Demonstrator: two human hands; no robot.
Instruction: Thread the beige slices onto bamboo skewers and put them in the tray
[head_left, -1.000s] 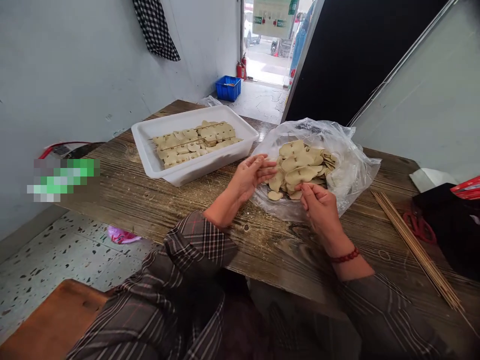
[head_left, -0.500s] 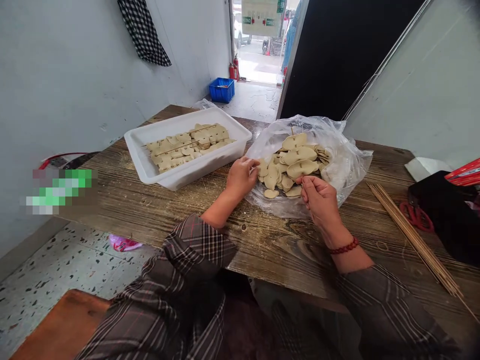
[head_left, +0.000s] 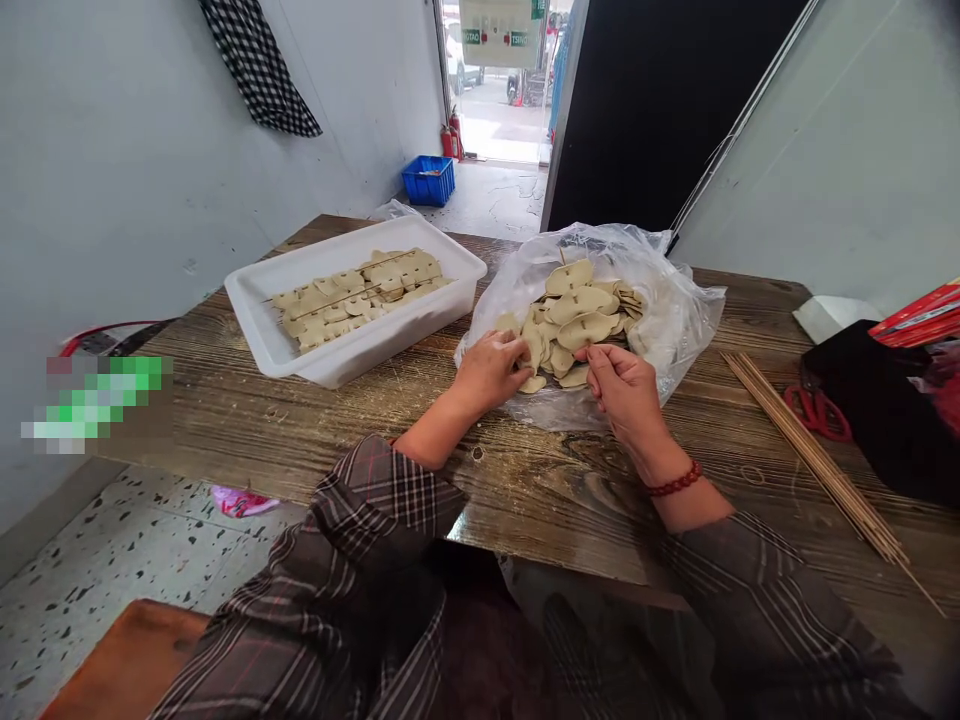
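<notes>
My right hand (head_left: 626, 390) is closed in a pinch on the lower end of a thin skewer (head_left: 562, 257), mostly hidden behind its slices. Several pale, flat oval slices (head_left: 581, 302) are threaded along it, above a heap of loose slices (head_left: 536, 345). At the left side of that heap, my left hand (head_left: 491, 368) has its fingers curved and apart, touching the slices. Part of the contact is hidden by the hand. The heap lies on a spread clear plastic bag (head_left: 675, 325) on the wooden table.
A white tray (head_left: 360, 362) with filled skewers (head_left: 360, 295) stands left of the bag. To the right lie a bundle of bare skewers (head_left: 817, 460), red-handled scissors (head_left: 819, 412) and a black container (head_left: 847, 440). The wooden table (head_left: 540, 490) ends close to my body.
My left hand has moved over the lower left slices, its thumb now nearer a small slice. My right hand still pinches the skewer. The whole view has shifted slightly.
</notes>
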